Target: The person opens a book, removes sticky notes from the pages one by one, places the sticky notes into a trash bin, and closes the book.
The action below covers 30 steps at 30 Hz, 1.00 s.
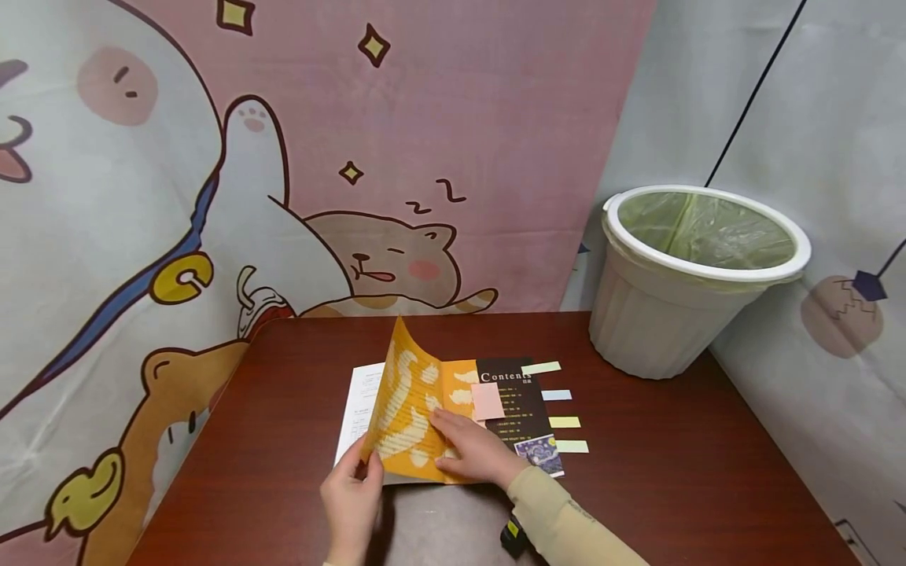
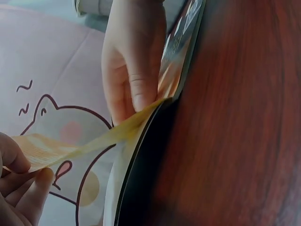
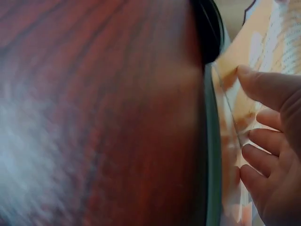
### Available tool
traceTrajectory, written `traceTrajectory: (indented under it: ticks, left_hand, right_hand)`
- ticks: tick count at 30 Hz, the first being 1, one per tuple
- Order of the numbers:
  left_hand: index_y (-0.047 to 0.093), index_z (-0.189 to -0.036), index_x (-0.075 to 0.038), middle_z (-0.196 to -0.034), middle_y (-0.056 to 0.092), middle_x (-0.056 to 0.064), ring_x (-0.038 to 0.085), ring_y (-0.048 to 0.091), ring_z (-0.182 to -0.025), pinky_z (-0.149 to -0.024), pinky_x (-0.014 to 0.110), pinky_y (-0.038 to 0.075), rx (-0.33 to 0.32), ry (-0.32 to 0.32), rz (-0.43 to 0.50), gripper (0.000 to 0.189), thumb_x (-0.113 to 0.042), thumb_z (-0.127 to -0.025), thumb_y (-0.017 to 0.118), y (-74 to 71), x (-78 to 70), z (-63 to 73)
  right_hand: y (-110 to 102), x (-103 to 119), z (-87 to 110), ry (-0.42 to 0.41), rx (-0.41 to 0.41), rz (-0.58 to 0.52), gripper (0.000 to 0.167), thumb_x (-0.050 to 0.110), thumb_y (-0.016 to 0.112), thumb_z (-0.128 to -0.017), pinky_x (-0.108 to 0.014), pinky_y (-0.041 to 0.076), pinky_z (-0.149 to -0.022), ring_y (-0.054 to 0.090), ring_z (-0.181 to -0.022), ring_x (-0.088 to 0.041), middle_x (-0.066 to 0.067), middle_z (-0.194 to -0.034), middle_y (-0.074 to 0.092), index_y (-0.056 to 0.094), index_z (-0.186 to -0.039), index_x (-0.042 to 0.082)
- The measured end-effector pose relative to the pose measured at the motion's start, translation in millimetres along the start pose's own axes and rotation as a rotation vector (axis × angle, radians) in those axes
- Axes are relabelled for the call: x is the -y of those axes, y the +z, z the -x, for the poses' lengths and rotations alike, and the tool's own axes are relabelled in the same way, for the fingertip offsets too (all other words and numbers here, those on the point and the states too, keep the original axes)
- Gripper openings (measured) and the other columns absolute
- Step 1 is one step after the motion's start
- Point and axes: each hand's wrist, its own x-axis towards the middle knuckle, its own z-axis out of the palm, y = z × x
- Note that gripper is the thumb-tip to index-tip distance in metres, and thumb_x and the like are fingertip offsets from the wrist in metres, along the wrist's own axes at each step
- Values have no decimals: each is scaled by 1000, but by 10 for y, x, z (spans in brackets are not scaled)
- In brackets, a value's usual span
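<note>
An open book point(image 1: 520, 409) lies on the table, with a white page to the left and a dark "Contents" page to the right. Between them an orange page point(image 1: 406, 393) with cream patches stands partly lifted, bowed at the spine. My left hand point(image 1: 351, 491) pinches that page's lower outer corner between thumb and fingers. Near the spine, my right hand point(image 1: 476, 450) rests on the orange paper with its fingers extended; the right wrist view shows the thumb and fingers spread. On the book sit a pink sticky note point(image 1: 487, 401) and a starry-night picture point(image 1: 539, 453).
Several coloured tabs point(image 1: 564, 422) stick out from the book's right edge. A small black object point(image 1: 513, 539) lies near the right forearm, partly hidden. The reddish-brown table point(image 1: 679, 479) meets a cartoon-printed cloth behind. A lined white waste bin point(image 1: 658, 314) stands at the back right.
</note>
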Motion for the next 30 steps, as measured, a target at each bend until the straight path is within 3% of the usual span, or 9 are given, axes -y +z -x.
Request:
traceTrajectory:
  ticks: [3,7,10,12,16,19,22,26,30]
  left_hand:
    - [75,-99,5,-90,74,17,6,65,-73,-61,8,49,-15,3,-56,28,17,-74,69,-37,36,-6]
    - [75,-103,3,-91,74,15,15,67,-72,-61,15,52,-24,2,-154,30,13,-75,71,-97,73,-42]
    - [70,-114,4,-103,72,19,30,70,-86,-70,35,57,-18,18,-288,39,8,-76,73,-144,85,-102]
    - [65,-122,6,-116,68,22,37,67,-100,-80,49,54,-4,48,-367,46,5,-77,74,-165,81,-158]
    - [57,-130,10,-133,57,26,43,55,-120,-100,57,41,62,124,-423,56,4,-77,75,-144,41,-293]
    - [57,-129,11,-133,57,28,44,53,-123,-106,56,36,145,170,-413,56,1,-78,76,-66,-15,-376]
    - [57,-130,10,-131,57,28,43,53,-123,-104,55,40,266,192,-403,55,-5,-81,77,42,-44,-422]
    - [51,-138,9,-137,54,27,42,52,-125,-100,55,44,504,177,-418,62,-14,-86,76,184,-13,-414]
    - [45,-142,10,-145,45,28,42,46,-132,-105,54,40,740,170,-462,72,-24,-87,77,324,59,-352]
  right_hand:
    - [20,8,0,-2,10,23,70,35,69,-92,-40,31,-113,36,-142,-26,-12,-156,37,43,-149,4]
    - [27,10,3,0,21,26,68,35,69,-92,-39,31,-113,35,-143,-26,-12,-156,37,44,-149,4]
    - [25,15,7,5,34,28,67,35,69,-93,-38,31,-114,34,-143,-24,-11,-156,37,46,-148,4]
    - [23,19,9,9,41,33,67,35,69,-93,-37,30,-114,33,-144,-24,-10,-157,36,46,-148,5]
    - [11,31,15,12,38,45,67,34,69,-93,-37,30,-114,34,-144,-24,-10,-157,36,46,-147,4]
    - [8,33,18,12,32,48,67,33,70,-92,-38,30,-114,34,-143,-24,-10,-156,37,46,-147,3]
    - [13,23,16,18,27,39,67,33,71,-92,-38,30,-114,35,-143,-24,-10,-156,38,47,-147,4]
    - [25,1,11,17,20,24,69,33,71,-91,-39,30,-114,35,-143,-24,-10,-156,38,45,-148,3]
    - [29,-26,2,23,15,5,74,35,73,-90,-40,31,-113,37,-141,-25,-10,-156,38,42,-150,3]
